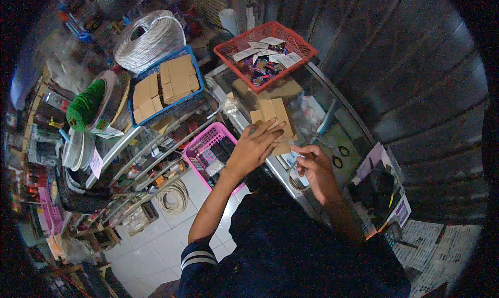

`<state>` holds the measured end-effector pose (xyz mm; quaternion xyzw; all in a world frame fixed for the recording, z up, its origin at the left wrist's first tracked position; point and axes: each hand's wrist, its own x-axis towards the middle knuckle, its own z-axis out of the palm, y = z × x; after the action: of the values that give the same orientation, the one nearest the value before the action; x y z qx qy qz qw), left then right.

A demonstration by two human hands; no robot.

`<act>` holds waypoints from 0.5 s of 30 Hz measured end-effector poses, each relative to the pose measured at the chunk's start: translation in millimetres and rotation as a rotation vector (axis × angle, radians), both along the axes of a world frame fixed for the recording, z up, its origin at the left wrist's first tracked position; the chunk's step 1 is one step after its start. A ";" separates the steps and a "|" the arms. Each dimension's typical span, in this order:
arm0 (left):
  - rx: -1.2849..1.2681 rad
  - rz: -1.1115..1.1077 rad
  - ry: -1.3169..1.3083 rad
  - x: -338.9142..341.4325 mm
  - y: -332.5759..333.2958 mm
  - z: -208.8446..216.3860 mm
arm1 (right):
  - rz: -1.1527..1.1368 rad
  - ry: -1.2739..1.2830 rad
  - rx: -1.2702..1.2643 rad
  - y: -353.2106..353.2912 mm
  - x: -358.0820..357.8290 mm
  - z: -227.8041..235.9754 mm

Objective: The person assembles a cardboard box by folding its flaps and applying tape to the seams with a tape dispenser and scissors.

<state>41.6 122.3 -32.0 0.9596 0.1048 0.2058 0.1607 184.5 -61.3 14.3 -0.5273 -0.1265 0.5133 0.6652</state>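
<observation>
Head view: left hand (254, 146) fingers spread flat on small cardboard boxes (273, 113)

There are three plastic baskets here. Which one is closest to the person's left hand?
The pink basket, just left of the left hand. The blue basket and red basket lie farther back.
</observation>
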 end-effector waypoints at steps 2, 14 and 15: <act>-0.092 -0.001 -0.074 0.0 0.9 -10.3 | 0.051 0.023 0.056 -5.9 0.5 -3.8; -0.260 0.052 -0.161 2.7 -7.3 -11.3 | 0.107 0.146 0.098 -0.9 -0.9 -5.4; -0.251 0.037 -0.170 2.4 -6.5 -10.8 | 0.118 0.160 0.110 -0.7 0.6 -6.1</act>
<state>44.0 115.9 -42.8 0.9090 0.1334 0.2746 0.2837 185.1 -62.1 8.2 -0.4389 -0.1317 0.5844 0.6697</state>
